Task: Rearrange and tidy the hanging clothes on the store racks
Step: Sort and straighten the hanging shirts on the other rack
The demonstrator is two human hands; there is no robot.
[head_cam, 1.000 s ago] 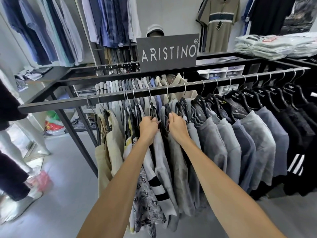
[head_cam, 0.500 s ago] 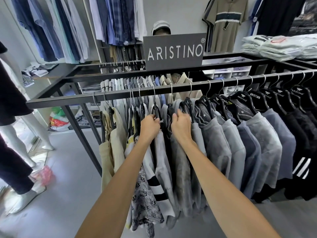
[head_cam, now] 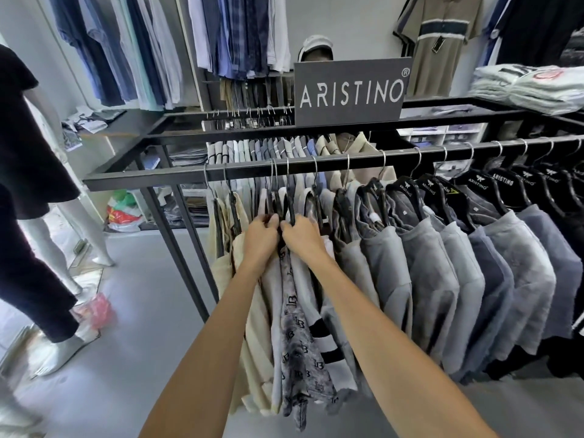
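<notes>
Both arms outstretched; left hand (head_cam: pixel 259 237) and right hand (head_cam: pixel 301 237) grip hanger shoulders (head_cam: pixel 290 213) side by side, fingertips hidden among shirts (head_cam: pixel 294 311).

A black square-section metal clothes rack (head_cam: pixel 177 180) is seen standing on a pale grey smooth floor (head_cam: pixel 132 327). Across its front a black round hanging rail (head_cam: pixel 395 154) is run, on which garments are carried by silver wire hooks. At the left end, cream fabric garments (head_cam: pixel 226 270) are hung; beside them a grey monogram-printed shirt (head_cam: pixel 300 343) is suspended. Further right, grey and blue-grey knitted shirts (head_cam: pixel 458 279) on black branded plastic hangers (head_cam: pixel 477 184) are ranged closely, touching one another, followed by black garments (head_cam: pixel 568 216) at the far right. A dark grey rectangular sign lettered ARISTINO (head_cam: pixel 350 93) is mounted on the rack's top. A second row of folded-collar shirts in pale colours (head_cam: pixel 268 147) is hung on the rear rail.
</notes>
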